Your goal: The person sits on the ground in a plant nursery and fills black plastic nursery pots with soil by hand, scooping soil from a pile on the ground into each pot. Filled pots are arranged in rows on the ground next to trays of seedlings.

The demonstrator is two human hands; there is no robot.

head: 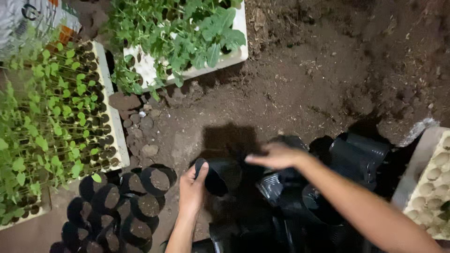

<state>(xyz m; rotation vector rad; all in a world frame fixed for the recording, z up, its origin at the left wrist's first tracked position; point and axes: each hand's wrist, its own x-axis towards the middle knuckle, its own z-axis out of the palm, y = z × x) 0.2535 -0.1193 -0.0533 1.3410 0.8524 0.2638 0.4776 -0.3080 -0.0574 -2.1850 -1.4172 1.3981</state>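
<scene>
My left hand grips the rim of an empty black nursery pot, held on its side with its mouth facing left. My right hand hovers flat just right of that pot, fingers stretched toward it, above a heap of empty black nursery pots. I cannot tell whether the right hand touches the held pot. To the left of my left hand stand several black pots filled with soil.
A white seedling tray full of green sprouts lies at left. Another white tray with leafy plants sits at the top. Loose dark soil covers the ground. A pale empty cell tray is at right.
</scene>
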